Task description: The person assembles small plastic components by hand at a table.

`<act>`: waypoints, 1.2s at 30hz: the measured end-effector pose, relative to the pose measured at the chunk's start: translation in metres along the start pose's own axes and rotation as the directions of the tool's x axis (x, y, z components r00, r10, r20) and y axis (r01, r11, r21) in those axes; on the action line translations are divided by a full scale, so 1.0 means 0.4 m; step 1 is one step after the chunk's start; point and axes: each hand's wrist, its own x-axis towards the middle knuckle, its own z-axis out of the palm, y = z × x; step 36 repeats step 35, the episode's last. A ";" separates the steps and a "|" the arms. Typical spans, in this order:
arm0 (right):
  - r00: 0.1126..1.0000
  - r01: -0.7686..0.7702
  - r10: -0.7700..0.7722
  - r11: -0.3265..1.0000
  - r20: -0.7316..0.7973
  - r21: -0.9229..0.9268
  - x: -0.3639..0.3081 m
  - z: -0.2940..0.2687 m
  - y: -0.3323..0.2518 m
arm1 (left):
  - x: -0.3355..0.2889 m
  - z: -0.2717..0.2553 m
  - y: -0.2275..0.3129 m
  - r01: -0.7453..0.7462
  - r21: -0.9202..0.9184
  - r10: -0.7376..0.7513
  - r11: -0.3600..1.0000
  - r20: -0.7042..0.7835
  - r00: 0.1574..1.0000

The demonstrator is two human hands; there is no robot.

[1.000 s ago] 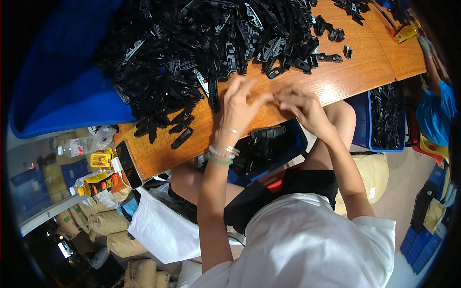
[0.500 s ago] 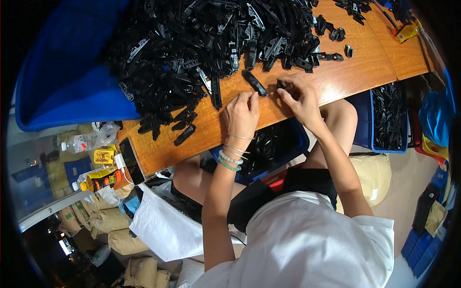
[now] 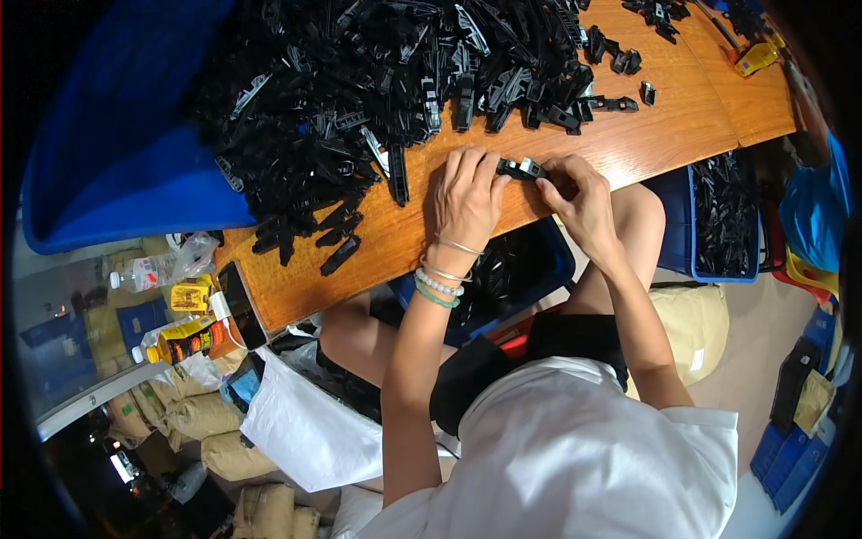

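Note:
Between my two hands, just above the near edge of the wooden table (image 3: 359, 260), is a small elongated black plastic part (image 3: 521, 168) with a pale patch on it. My left hand (image 3: 467, 193) has its fingers closed on the part's left end, with bracelets round the wrist. At the other end, my right hand (image 3: 579, 198) pinches the part between thumb and fingers. My fingers cover both of its ends. Beyond my hands lies a big heap of similar black plastic parts (image 3: 359, 99).
A blue bin (image 3: 117, 171) lies tipped beside the heap at the left. Bottles (image 3: 193, 340) stand off the table's left end. Below the table edge is a blue crate (image 3: 561, 260) of black parts, and another crate (image 3: 691, 238) sits at the right.
The black part has turned from slanted to nearly level, and both hands now hold it. My left hand has moved slightly right; my right hand has closed in on the part's right end.

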 end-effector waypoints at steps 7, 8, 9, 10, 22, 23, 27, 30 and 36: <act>0.991 0.132 -0.132 0.991 -0.018 -0.003 0.004 0.011 0.010 | -0.010 -0.006 0.000 0.035 -0.116 -0.035 0.993 0.002 0.999; 0.990 0.140 -0.141 0.990 -0.026 -0.023 0.003 0.014 0.006 | -0.013 -0.006 0.001 0.035 -0.112 -0.036 0.993 -0.009 0.999; 0.988 0.150 -0.152 0.988 -0.035 -0.043 0.004 0.016 0.003 | -0.014 -0.006 0.003 0.035 -0.113 -0.036 0.993 -0.010 0.999; 0.988 0.151 -0.153 0.988 -0.035 -0.044 0.007 0.024 0.000 | -0.016 -0.006 0.007 0.034 -0.129 -0.035 0.991 0.000 0.999; 0.974 0.208 -0.210 0.977 0.083 0.039 -0.006 -0.013 0.008 | 0.083 0.000 -0.044 0.236 -0.041 -0.239 0.971 -0.094 0.967; 0.975 0.207 -0.209 0.978 0.080 0.035 0.012 -0.016 0.015 | 0.105 0.001 -0.037 0.255 0.107 -0.245 0.961 -0.096 0.965; 0.865 0.275 -0.412 0.867 -0.286 -0.416 0.120 -0.007 0.052 | 0.134 0.025 -0.053 0.283 0.219 -0.279 0.934 -0.049 0.959; 0.900 0.238 -0.388 0.820 -0.199 -0.521 0.133 -0.002 0.080 | 0.094 0.015 -0.015 0.386 0.183 -0.393 0.904 0.001 0.920; 0.865 0.288 -0.450 0.808 -0.222 -0.514 0.093 0.000 0.081 | -0.007 0.000 0.029 0.411 0.039 -0.413 0.911 0.078 0.907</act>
